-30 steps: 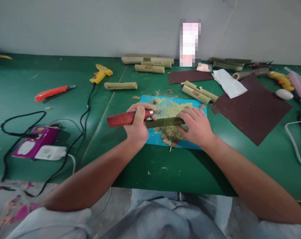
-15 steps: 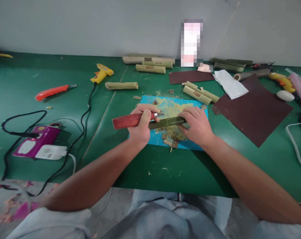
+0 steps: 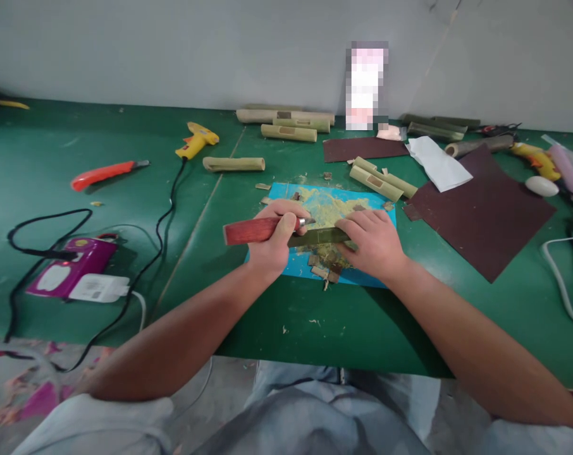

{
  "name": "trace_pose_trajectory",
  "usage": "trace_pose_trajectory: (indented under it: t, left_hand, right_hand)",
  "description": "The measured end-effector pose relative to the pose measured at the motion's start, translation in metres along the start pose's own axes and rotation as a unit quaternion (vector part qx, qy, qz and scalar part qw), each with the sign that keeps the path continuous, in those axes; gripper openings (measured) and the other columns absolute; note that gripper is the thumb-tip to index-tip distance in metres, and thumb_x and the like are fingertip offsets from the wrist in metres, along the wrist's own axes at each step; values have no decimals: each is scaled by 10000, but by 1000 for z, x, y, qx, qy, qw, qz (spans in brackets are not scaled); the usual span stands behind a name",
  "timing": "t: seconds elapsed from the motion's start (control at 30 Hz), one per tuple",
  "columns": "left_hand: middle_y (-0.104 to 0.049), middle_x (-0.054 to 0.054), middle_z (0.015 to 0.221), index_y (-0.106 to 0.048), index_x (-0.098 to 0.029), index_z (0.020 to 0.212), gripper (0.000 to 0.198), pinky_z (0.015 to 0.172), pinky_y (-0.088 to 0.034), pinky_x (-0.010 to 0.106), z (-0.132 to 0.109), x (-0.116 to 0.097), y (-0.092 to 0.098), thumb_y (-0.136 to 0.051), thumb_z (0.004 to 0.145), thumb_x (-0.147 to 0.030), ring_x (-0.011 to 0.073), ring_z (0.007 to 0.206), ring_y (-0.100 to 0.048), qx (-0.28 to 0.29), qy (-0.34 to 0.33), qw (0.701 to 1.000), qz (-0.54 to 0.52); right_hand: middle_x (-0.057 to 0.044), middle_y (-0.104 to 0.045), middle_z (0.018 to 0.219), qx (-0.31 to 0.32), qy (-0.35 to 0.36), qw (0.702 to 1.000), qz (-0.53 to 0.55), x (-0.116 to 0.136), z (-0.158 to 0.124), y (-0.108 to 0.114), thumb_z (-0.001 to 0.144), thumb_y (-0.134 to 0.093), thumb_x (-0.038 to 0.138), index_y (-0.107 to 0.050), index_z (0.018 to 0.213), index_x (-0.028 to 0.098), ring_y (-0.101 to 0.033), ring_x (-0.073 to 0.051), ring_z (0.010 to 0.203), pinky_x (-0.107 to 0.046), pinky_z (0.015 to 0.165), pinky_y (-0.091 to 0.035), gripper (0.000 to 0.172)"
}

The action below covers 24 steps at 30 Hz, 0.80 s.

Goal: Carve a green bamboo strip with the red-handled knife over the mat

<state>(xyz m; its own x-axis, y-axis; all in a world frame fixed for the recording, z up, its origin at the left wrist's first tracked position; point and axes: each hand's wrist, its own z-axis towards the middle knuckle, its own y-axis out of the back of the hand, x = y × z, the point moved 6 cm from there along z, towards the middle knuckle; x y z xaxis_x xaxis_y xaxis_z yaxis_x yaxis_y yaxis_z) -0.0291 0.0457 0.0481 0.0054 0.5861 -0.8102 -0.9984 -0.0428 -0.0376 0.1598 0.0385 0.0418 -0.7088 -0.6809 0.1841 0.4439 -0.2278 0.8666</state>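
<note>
My left hand [image 3: 273,243] is closed around the red wooden handle of a carving knife [image 3: 248,231]. The short metal blade points right, just above a dark green bamboo piece [image 3: 317,237]. The bamboo's left end lies against my left hand, partly hidden by it. My right hand [image 3: 370,243] grips the bamboo's right end, its fingers over the top and the thumb below. Beneath both hands is a blue sheet [image 3: 296,266], covered with pale shavings [image 3: 331,205] and small bamboo chips [image 3: 320,272].
Cut bamboo tubes [image 3: 289,133] lie at the back, and two more [image 3: 375,183] beside brown sheets [image 3: 486,215]. A white paper [image 3: 438,163] rests there. Left are a yellow glue gun [image 3: 196,142], an orange utility knife [image 3: 109,174] and a purple power strip [image 3: 73,268] with cables.
The carving knife and my left hand have shifted slightly right along the bamboo. The bamboo looks turned a little, and my right hand keeps its hold. The whole view has moved slightly.
</note>
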Motion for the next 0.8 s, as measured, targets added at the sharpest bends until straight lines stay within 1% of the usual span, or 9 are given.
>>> trace_pose_trajectory:
  t: [0.13, 0.2, 0.27, 0.37, 0.43, 0.53, 0.6, 0.7, 0.8]
  left_hand:
    - [-714, 33, 829, -747, -218, 818, 236, 693, -570, 332, 0, 0, 2, -722, 917, -431, 154, 674, -653, 13, 4, 998, 59]
    - [-719, 34, 865, -755, -226, 838, 195, 698, -571, 331, 2, 0, 4, -743, 899, -410, 155, 689, -662, 26, 17, 998, 58]
    - [-719, 40, 872, -767, -230, 891, 187, 674, -566, 323, 3, 2, 3, -732, 904, -413, 158, 687, -669, 58, 45, 997, 35]
    - [-724, 58, 842, -777, -223, 971, 234, 648, -572, 325, 4, 3, -1, -684, 932, -434, 177, 695, -688, 125, 80, 989, -14]
    - [-731, 60, 816, -776, -220, 989, 212, 653, -584, 329, 4, 4, -4, -683, 930, -401, 187, 708, -700, 155, 96, 983, -19]
    - [-732, 37, 752, -762, -225, 949, 158, 630, -589, 314, 2, 7, -9, -690, 911, -361, 184, 676, -703, 176, 111, 978, 6]
    - [-727, 22, 727, -745, -227, 929, 170, 621, -588, 304, 0, 6, -11, -659, 919, -373, 180, 664, -706, 180, 113, 977, 26]
    - [-738, 23, 776, -732, -230, 936, 182, 689, -597, 327, -3, 3, -15, -629, 911, -378, 192, 737, -719, 197, 134, 969, 67]
    - [-756, 32, 851, -737, -243, 939, 157, 774, -597, 364, -3, 1, -17, -664, 872, -365, 223, 848, -722, 225, 152, 955, 116]
  right_hand:
    - [-96, -721, 988, 2, 8, 1000, -7, 1, 0, -2, 925, -595, 309, -684, 1055, 194, -563, -286, 973, -414, 835, -361, 195]
    - [-103, -719, 1019, 12, 16, 1000, 14, -1, 0, -5, 935, -587, 302, -671, 1074, 185, -556, -285, 985, -411, 839, -367, 200]
    - [-102, -713, 1035, 24, 16, 999, 43, -4, 0, -7, 921, -596, 294, -656, 1077, 188, -553, -283, 993, -407, 845, -372, 198]
    - [-91, -699, 1034, 37, 6, 996, 86, -10, -1, -9, 868, -612, 252, -641, 1064, 202, -550, -278, 1004, -402, 851, -373, 204]
    - [-86, -692, 1028, 43, 2, 993, 107, -12, -2, -9, 834, -609, 223, -636, 1061, 204, -546, -273, 1005, -403, 859, -371, 229]
    - [-83, -683, 1021, 54, -2, 991, 126, -13, -3, -10, 797, -620, 231, -634, 1070, 199, -540, -275, 999, -417, 883, -370, 275]
    - [-84, -674, 1012, 67, -6, 988, 137, -14, -3, -11, 814, -627, 276, -638, 1068, 197, -536, -284, 1002, -430, 886, -372, 266]
    - [-84, -664, 1010, 85, -13, 984, 154, -16, -3, -14, 863, -623, 322, -645, 1057, 206, -533, -293, 1013, -440, 879, -374, 227]
    - [-79, -659, 1042, 94, -11, 981, 171, -19, -3, -16, 859, -641, 292, -639, 1066, 214, -533, -286, 1021, -441, 896, -380, 221]
